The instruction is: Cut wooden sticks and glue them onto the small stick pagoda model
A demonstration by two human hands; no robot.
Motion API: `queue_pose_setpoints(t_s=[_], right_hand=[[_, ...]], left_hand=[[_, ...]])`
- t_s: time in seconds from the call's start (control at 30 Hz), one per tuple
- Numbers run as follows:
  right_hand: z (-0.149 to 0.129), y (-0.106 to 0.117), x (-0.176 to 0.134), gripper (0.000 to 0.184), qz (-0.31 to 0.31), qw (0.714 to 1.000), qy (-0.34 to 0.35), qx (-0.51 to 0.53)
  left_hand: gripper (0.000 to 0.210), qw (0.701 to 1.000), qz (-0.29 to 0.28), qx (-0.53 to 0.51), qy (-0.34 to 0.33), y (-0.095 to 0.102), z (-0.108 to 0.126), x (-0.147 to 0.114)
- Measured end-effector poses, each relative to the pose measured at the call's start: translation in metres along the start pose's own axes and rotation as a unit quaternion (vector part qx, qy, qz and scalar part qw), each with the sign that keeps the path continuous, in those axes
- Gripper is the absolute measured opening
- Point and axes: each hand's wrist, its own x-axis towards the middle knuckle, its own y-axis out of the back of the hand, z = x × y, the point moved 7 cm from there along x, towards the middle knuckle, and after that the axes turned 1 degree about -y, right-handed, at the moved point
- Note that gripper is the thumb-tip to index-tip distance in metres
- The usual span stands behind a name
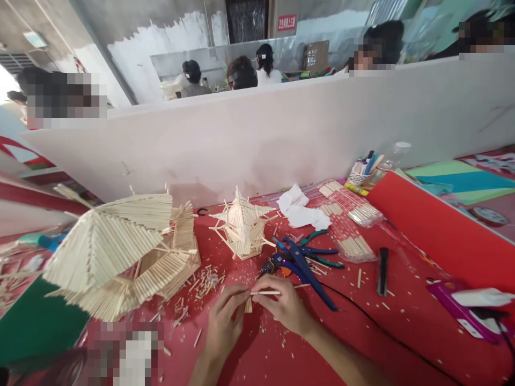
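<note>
Close together over the front of the red table are my left hand (224, 319) and my right hand (289, 305), both with fingers pinched. A thin pale wooden stick (266, 292) lies between the fingers of my right hand, its end meeting the fingertips of my left. Just below the fingertips shows a small piece of short sticks side by side (249, 306); which hand supports it, if either, I cannot tell. Behind my hands stands a small star-roofed stick pavilion (241, 225). A glue gun (277, 261) and blue-handled cutters (308, 271) lie beyond my right hand.
A larger stick pavilion (116, 236) stands at left, beside scattered stick offcuts (207, 281). Packs of sticks (350, 236), white tissue (301, 206), a black-handled tool (382, 271) and a purple case (462, 313) lie rightward. A black cable (374, 321) crosses the table. A white partition (257, 139) rises behind.
</note>
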Motion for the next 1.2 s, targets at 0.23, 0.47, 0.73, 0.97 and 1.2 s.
queue_pose_setpoints(t_s=[0.23, 0.47, 0.73, 0.97, 1.2], right_hand=[[-0.004, 0.001, -0.003, 0.006, 0.004, 0.997, 0.052, -0.062], [0.001, 0.005, -0.010, 0.010, -0.001, 1.000, 0.021, -0.021], [0.011, -0.003, -0.008, 0.027, -0.064, 0.984, -0.100, 0.136], [0.007, 0.003, -0.001, 0.029, -0.056, 0.984, -0.086, 0.144], [-0.006, 0.006, 0.025, 0.034, 0.005, 0.985, -0.057, 0.160]], left_hand=[[0.033, 0.999, -0.036, -0.011, 0.029, -0.004, -0.005, -0.001], [0.027, 0.993, -0.112, 0.015, -0.015, -0.008, 0.004, -0.007], [0.017, 0.983, -0.167, -0.005, -0.077, -0.007, 0.018, -0.004], [0.017, 0.971, -0.229, -0.048, -0.051, -0.003, 0.027, 0.029], [0.019, 0.983, -0.157, -0.090, 0.021, 0.000, -0.005, 0.036]])
